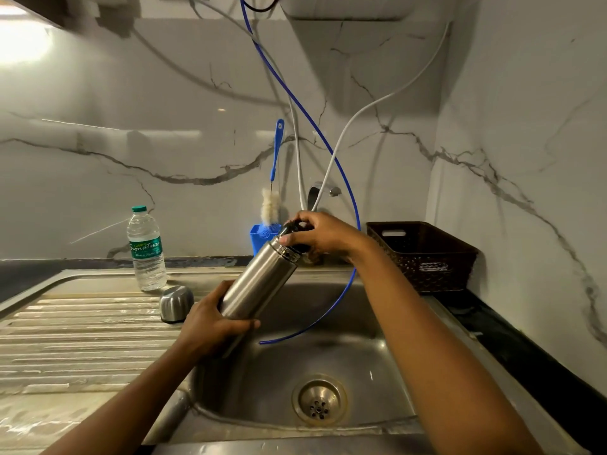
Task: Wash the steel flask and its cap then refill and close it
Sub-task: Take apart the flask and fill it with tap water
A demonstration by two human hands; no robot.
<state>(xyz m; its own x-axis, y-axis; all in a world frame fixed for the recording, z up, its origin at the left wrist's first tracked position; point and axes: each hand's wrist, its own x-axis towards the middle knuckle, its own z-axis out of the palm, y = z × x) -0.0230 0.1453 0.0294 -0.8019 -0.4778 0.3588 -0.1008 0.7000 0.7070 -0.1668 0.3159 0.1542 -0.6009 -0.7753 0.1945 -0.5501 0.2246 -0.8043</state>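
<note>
— What is at the far left?
— A clear plastic water bottle [146, 251] with a green lid and green label stands upright on the steel drainboard [82, 330]. Just to its right, a domed steel cap [176, 303] sits mouth-down on the same ribbed surface.

— And the flask?
— The steel flask [259, 280] is held in the air over the left edge of the sink [377, 366], tilted so its neck points up and to the right. The left hand [213, 326] holds its lower end, with the fingers [223, 289] curled round the body and the thumb across the front.

— What is behind it?
— A bottle brush [272, 192] with a blue handle stands in a blue holder [259, 241] against the marble wall.

— And the other hand?
— The right hand [323, 234] is at the neck, its fingers closed around the black stopper [292, 229] in the flask's mouth. I cannot tell whether the stopper is seated or loose.

— Anything further right?
— A thin blue hose [328, 152] loops down from above and ends inside the sink, above the drain [319, 399]. A white hose hangs beside it, near the tap [315, 190]. A dark brown woven basket [423, 257] stands on the black table [512, 339] in the corner.
</note>
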